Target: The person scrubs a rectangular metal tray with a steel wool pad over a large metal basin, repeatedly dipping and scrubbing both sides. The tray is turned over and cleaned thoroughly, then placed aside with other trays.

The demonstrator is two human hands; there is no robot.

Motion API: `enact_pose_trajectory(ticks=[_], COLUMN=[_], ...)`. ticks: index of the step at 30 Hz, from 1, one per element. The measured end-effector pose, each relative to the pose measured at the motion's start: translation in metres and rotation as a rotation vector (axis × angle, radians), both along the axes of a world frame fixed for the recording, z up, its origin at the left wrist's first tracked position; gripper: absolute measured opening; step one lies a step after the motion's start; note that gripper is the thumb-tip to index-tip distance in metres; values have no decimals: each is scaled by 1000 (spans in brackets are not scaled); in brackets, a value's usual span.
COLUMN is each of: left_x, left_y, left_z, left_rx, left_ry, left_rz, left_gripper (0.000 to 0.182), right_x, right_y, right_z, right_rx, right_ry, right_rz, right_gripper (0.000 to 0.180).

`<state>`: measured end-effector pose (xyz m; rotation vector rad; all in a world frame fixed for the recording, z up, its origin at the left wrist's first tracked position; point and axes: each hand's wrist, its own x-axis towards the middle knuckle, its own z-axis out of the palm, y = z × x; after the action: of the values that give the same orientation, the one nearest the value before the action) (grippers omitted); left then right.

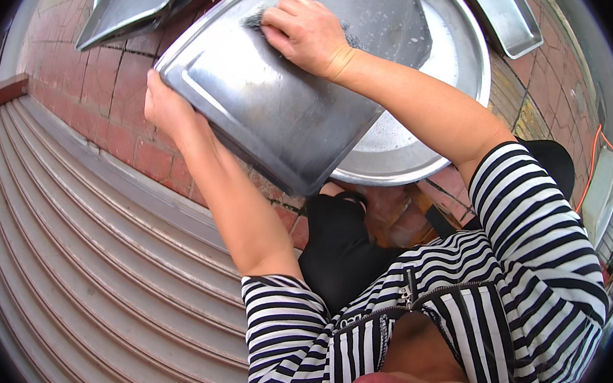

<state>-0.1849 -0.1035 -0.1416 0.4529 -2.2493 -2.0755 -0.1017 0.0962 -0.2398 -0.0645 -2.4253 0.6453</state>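
Note:
A large rectangular metal tray [268, 129] is tilted across a round metal basin [394, 174] of sudsy water [384, 133]. My left hand [166, 102] grips the tray by its left rim, near the corner, with the fingers partly hidden beneath. Pressed to the tray's flat face, my right hand [304, 33] holds a dark scouring pad [253, 21], probably steel wool, that shows on both sides of the fingers. White foam specks dot the tray's upper right part.
More metal trays [138, 0] lean at the upper left, and another metal tray [506, 23] lies at the upper right. Red paving tiles [122, 134] cover the ground. A ribbed metal shutter [107, 251] runs along my left. An orange cable [592, 160] hangs at far right.

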Motion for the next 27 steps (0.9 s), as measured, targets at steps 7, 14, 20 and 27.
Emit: enact_pose_trajectory(ticks=[7,14,20,27], left_x=[12,19,20,13], left_y=[21,30,21,12], left_z=[23,48,44,36], left_rx=[-39,-130,-165,-93], left_ry=[19,77,101,99], left_rz=[-28,-40,-36,-51], left_gripper=[45,49,48,46], right_x=[34,45,16,34], right_y=[120,14,69,22], right_z=[-7,23,40,38], right_rx=[-340,-148,-258,-236], right_ry=[-281,22,8,-50], right_rz=[-712,-5,-298,-30], right_gripper=[15,11,15,17])
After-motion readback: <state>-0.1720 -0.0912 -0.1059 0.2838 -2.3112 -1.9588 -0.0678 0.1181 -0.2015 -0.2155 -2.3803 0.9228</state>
